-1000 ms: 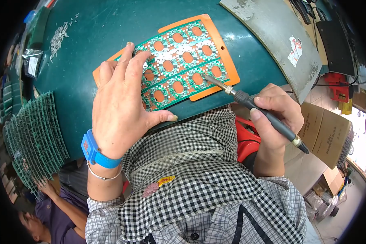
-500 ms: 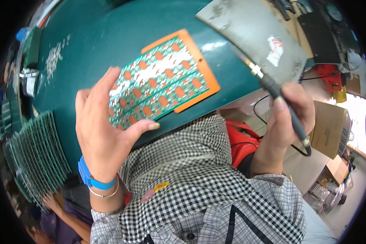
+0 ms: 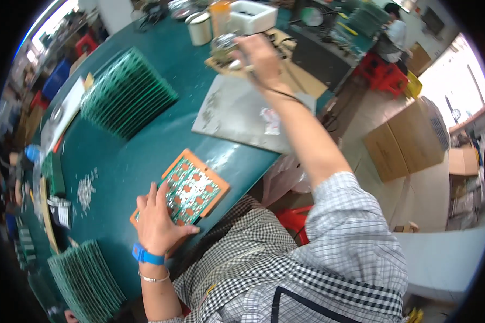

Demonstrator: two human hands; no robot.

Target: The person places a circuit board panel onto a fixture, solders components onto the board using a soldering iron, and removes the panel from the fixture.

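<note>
My left hand lies with fingers spread over the left part of a green circuit board, its thumb along the near edge. The board sits in an orange frame on the table and carries many small parts and orange ovals. A blue wrist strap is on my left wrist. My right arm reaches far forward, and my right hand is closed around a soldering iron, mostly hidden by fingers and blurred. Its tip is at a small metallic holder. The black cord trails along my forearm.
A grey plate lies under my right forearm. Racks of green boards stand at the far left and near left. Small loose parts are scattered at left. A white bin and a tin stand beyond the holder. Another person sits far right.
My right hand has carried the soldering iron from beside the board forward to the holder at the far side. The view has shifted, showing more table. My left hand stays on the board.
</note>
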